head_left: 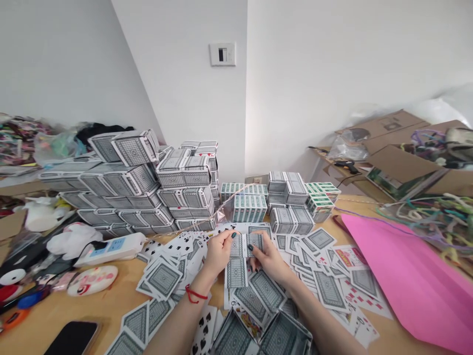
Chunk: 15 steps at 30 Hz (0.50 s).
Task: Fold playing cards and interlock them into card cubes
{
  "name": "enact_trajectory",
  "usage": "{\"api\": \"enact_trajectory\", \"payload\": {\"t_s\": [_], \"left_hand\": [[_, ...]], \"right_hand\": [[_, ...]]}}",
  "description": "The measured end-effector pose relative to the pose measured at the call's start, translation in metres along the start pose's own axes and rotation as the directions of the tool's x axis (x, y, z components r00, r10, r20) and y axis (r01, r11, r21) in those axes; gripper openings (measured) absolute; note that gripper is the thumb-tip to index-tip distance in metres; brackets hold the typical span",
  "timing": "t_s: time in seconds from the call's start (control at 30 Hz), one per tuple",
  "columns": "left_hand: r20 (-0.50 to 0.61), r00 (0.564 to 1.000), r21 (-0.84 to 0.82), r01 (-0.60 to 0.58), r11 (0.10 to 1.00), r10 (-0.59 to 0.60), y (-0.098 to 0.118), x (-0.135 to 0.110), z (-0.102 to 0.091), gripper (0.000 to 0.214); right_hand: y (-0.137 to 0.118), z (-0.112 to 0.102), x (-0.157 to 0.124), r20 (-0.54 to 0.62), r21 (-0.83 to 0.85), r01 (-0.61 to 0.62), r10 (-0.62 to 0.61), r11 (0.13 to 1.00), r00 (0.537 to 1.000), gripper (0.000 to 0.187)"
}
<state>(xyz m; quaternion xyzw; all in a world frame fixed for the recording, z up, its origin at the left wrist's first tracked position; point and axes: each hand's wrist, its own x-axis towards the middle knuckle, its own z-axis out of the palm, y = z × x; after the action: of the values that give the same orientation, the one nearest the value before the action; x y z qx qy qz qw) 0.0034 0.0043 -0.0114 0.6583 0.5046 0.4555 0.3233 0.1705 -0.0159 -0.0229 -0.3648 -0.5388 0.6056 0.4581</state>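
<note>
My left hand point(218, 254) and my right hand point(269, 259) are both closed on a small stack of playing cards point(242, 245) with grey-green patterned backs, held just above the wooden table point(74, 305). A red string bracelet sits on my left wrist. Under and around my hands, loose cards point(258, 293) lie scattered, some face up, most face down. An open card box point(273, 337) lies near the front edge between my forearms.
Boxed card decks point(148, 192) are piled high at the back left, with smaller stacks point(291, 202) at the back centre. A pink sheet point(402, 276) covers the right. A black phone point(72, 337), a white device point(111, 249) and clutter lie left. Cardboard boxes point(406, 162) stand at the far right.
</note>
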Motion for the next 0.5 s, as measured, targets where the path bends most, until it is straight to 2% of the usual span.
{"api": "enact_trajectory", "payload": {"t_s": [0.2, 0.3, 0.33, 0.4, 0.5], "left_hand": [[-0.039, 0.999, -0.055, 0.019, 0.998, -0.021, 0.005, 0.001, 0.001, 0.028], [-0.109, 0.992, -0.154, 0.046, 0.987, -0.064, 0.009, 0.003, -0.001, 0.032], [-0.1, 0.991, -0.206, 0.069, 0.976, -0.091, 0.01, 0.003, -0.002, 0.034], [0.012, 0.988, -0.313, 0.149, 0.938, -0.152, 0.011, 0.003, -0.002, 0.036], [0.218, 0.949, -0.388, 0.298, 0.872, -0.227, 0.008, 0.003, 0.0, 0.033]], "right_hand": [[-0.001, 0.0, 0.0, 0.032, 0.075, -0.044, 0.042, 0.996, 0.999, 0.036], [-0.002, 0.001, 0.003, -0.034, 0.161, -0.008, 0.014, 0.987, 0.999, 0.04], [-0.002, 0.001, 0.004, -0.071, 0.18, 0.017, -0.005, 0.983, 0.997, 0.04], [-0.004, 0.001, 0.006, -0.131, 0.193, 0.059, -0.033, 0.979, 0.991, 0.039], [-0.006, -0.001, 0.007, -0.144, 0.174, 0.044, -0.019, 0.984, 0.989, 0.037]]}}
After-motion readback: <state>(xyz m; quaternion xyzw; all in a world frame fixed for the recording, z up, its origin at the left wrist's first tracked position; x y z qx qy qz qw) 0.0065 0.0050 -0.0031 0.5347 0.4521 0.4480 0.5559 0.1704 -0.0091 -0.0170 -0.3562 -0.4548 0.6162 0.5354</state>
